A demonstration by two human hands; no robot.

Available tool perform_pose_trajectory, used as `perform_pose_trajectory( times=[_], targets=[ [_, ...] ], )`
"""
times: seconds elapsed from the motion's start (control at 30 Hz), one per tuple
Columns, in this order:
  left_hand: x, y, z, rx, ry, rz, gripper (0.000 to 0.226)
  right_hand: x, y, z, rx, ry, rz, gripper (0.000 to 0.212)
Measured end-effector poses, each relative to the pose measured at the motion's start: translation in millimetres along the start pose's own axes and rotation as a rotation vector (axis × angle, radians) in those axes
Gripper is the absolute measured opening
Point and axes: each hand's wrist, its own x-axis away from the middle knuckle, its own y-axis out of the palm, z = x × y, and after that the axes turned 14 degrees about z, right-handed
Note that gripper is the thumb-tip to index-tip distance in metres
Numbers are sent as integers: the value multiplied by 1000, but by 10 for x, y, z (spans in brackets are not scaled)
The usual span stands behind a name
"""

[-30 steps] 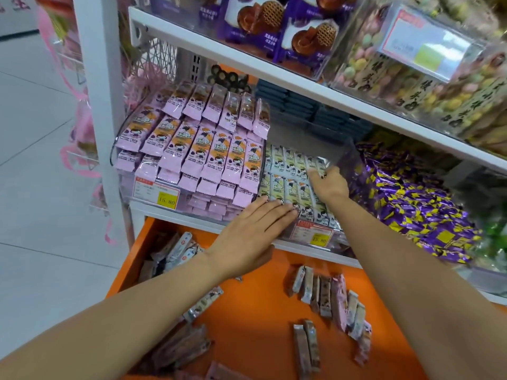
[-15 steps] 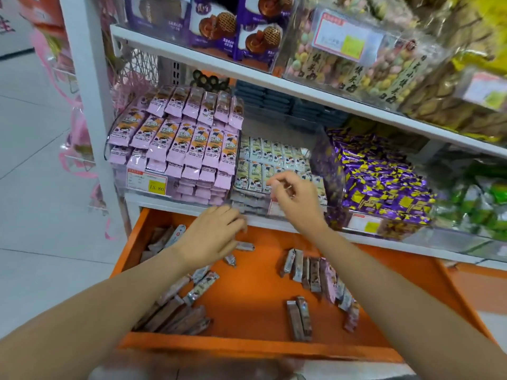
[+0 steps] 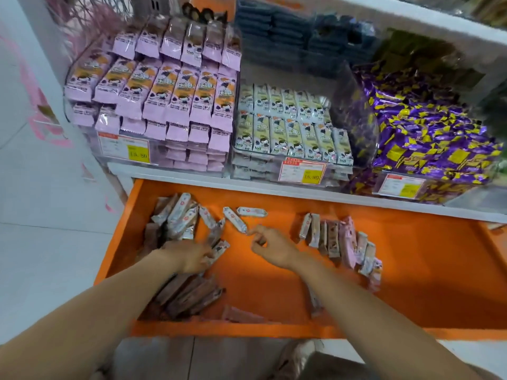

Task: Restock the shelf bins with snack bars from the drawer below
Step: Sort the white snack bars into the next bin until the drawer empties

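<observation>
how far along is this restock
Done: pink packs and green packs sit stacked in neat rows. In hand: left hand lies on the left pile in the drawer, grip unclear; right hand reaches a finger to a loose bar. Left: that pile, the brown bars at the front and the right row are not yet shelved.

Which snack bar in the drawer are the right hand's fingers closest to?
The slanted white-wrapped bar just beyond the right hand: its near end almost meets the pointing fingertip; the level bar behind it lies farther off.
</observation>
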Motion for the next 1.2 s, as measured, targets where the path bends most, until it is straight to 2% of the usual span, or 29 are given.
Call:
perform_pose_trajectory(
  times=[0.13,0.2,0.33,0.53,0.6,0.73,0.9,0.97,1.03,1.1,1.13,1.2],
  targets=[
    [-248,259,6,-42,66,-31,55,-280,321,302,91,71,-64,49],
    [-326,346,34,-75,34,-49,64,-437,460,412,124,96,-77,54],
    [-442,474,40,-97,36,-55,69,-705,712,543,140,111,-100,62],
    [-604,689,-48,-58,-1,-183,44,-945,906,552,217,36,-108,63],
    [-622,706,-64,-13,-26,-189,42,-958,957,583,241,54,-116,63],
    [-617,666,-71,113,-69,-71,40,-867,966,665,285,76,-6,55],
    [-579,596,-18,258,-84,78,47,-676,844,828,278,218,127,40],
    [-559,603,-16,281,-90,114,56,-607,833,866,235,242,138,40],
    [-526,602,-1,339,-121,138,52,-574,833,836,185,239,155,49],
    [-504,588,16,418,-172,163,43,-582,854,794,208,201,117,65],
    [-501,583,13,453,-202,174,46,-598,874,774,261,168,70,69],
    [-515,592,-16,454,-255,157,59,-614,919,743,372,124,-29,63]
  ],
)
